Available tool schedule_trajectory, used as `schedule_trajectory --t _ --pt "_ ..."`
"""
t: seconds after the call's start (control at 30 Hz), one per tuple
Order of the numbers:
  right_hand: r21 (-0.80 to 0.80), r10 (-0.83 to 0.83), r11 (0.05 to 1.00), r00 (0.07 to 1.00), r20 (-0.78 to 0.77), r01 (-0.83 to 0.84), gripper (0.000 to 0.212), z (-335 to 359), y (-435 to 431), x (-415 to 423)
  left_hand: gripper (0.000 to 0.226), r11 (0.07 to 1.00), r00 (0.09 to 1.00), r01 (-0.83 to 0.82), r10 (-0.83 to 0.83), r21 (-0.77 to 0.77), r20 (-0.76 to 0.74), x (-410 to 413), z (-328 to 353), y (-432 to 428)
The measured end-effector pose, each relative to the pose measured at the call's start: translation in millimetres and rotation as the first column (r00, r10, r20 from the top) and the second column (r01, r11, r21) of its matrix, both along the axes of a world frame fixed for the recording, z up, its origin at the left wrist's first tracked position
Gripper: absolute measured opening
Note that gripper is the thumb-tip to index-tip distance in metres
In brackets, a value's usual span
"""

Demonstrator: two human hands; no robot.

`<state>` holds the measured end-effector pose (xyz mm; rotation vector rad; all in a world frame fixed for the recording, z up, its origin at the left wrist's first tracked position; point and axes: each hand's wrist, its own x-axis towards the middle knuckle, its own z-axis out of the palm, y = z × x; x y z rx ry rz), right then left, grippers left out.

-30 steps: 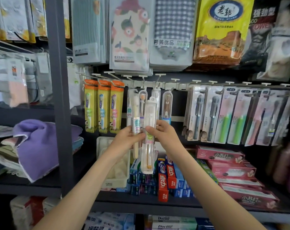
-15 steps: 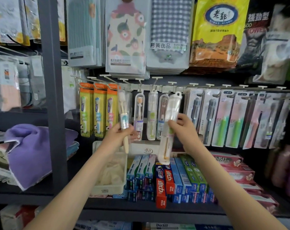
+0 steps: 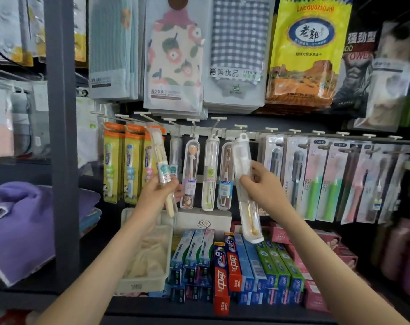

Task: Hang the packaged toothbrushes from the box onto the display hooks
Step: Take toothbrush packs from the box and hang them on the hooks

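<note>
Left grip clasps 1 toothbrush pack; right grip clasps 1 longer pack near hooks.

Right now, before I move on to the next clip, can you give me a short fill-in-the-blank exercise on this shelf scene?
1. The left hand and the right hand each grip one packaged ___.
2. The clear case raised with its loop near the display hooks is in the ___ hand.
3. The folded towel on the left shelf is ___.
Missing words: toothbrush; right; purple.
</note>
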<state>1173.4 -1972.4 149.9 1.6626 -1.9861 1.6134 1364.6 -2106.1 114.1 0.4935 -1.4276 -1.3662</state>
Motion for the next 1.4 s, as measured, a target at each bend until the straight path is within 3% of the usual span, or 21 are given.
schedule_trajectory --t 0.1,0.2,0.4,0.63,1.0,1.4 --pt "0.048 -0.012 0.999 0.997 -0.081 0.016 0.056 6.4 -6.6 8.0 0.013 1.000 0.998 -0.020 0.019 -0.012 -0.058 -5.0 1.4 3.0" --pt "0.057 -0.015 0.998 0.989 -0.144 0.024 0.066 13.2 -12.3 18.4 0.012 1.000 0.998 -0.015 0.015 -0.008 -0.068 -7.0 1.3 3.7" --pt "0.063 -0.061 0.995 0.974 -0.220 0.076 0.070 20.3 -25.6 33.0 0.012 0.999 0.999 0.023 -0.024 -0.037 -0.041 -1.0 3.9 4.0" --pt "0.109 -0.087 0.988 0.980 -0.177 0.107 0.069 19.0 -38.5 37.4 0.007 0.996 0.999 0.035 -0.036 -0.080 0.000 12.3 1.6 -1.9" --pt "-0.077 -0.114 0.991 0.986 -0.123 0.105 0.069 7.1 -41.0 47.8 0.008 0.996 0.996 0.022 -0.015 -0.083 0.083 29.2 -12.2 -18.5" --pt "0.166 -0.129 0.974 0.977 -0.169 0.157 0.070 15.7 -86.7 29.4 0.011 0.985 0.973 0.171 -0.168 -0.009 0.156 33.4 -16.7 -6.2"
